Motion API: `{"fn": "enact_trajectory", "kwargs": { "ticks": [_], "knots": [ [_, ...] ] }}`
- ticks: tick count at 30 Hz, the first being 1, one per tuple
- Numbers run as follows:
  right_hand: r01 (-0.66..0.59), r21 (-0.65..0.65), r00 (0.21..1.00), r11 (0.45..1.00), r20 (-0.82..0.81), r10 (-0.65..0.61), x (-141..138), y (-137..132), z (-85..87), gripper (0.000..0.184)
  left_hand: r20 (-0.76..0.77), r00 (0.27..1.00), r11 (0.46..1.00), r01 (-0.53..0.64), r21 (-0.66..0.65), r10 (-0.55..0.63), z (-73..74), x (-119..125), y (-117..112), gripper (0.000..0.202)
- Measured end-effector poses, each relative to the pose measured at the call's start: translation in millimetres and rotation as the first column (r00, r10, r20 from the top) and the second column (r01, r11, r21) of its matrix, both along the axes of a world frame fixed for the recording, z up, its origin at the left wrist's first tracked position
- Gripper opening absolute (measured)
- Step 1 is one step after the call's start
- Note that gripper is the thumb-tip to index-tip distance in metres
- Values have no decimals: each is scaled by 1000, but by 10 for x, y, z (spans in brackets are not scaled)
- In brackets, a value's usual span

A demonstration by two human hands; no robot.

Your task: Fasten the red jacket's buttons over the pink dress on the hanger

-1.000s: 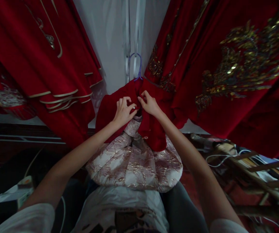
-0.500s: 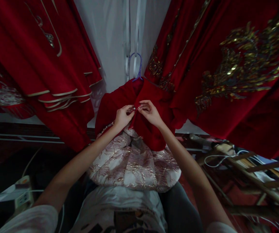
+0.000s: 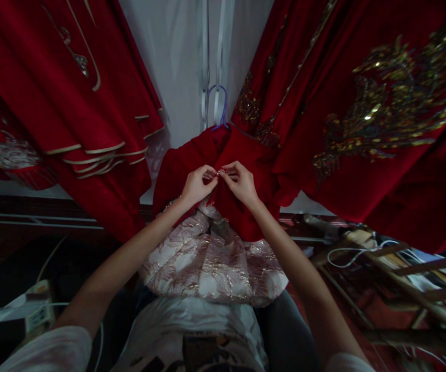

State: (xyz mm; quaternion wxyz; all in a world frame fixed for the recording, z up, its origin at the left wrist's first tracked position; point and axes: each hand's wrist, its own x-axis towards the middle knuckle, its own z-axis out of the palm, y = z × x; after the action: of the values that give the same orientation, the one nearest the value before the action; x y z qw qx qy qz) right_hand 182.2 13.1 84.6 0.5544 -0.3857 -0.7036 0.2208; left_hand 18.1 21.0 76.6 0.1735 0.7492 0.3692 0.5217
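A red jacket (image 3: 191, 155) hangs by its neck from a purple hanger (image 3: 221, 106), its front facing me. My left hand (image 3: 199, 183) pinches the jacket at the front opening, on a small shiny fastening. Fingertip to fingertip with it, my right hand (image 3: 240, 182) pinches the other side of the same fastening (image 3: 221, 172). Its exact shape is too small to tell, and the fingers partly cover it. A similar little red fastening (image 3: 210, 204) shows lower on the opening. Below, pale pink brocade cloth (image 3: 215, 263) with metallic threads spreads over my lap.
Red garments with pale trim (image 3: 102, 119) hang at the left. More red garments with gold sequin embroidery (image 3: 378, 113) hang at the right. A wooden rack (image 3: 420, 294) with a white cable stands lower right. A power strip (image 3: 39, 310) lies lower left.
My fingertips have closed in on each other at the fastening. The right hand's fingers are more curled than before. The jacket and hanger have barely moved.
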Motion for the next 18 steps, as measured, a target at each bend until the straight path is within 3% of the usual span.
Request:
{"fn": "enact_trajectory", "kwargs": {
  "ticks": [7, 18],
  "knots": [
    [54, 43, 998, 998, -24, -53, -5, -66, -41, 23, -168, 985, 993, -26, 115, 45, 107, 0, -35, 4],
    [5, -38, 999, 999, -33, -7, 80, -80, -27, 30, -241, 970, 990, 13, 137, 21, 69, 6, -12, 4]
  ]
}}
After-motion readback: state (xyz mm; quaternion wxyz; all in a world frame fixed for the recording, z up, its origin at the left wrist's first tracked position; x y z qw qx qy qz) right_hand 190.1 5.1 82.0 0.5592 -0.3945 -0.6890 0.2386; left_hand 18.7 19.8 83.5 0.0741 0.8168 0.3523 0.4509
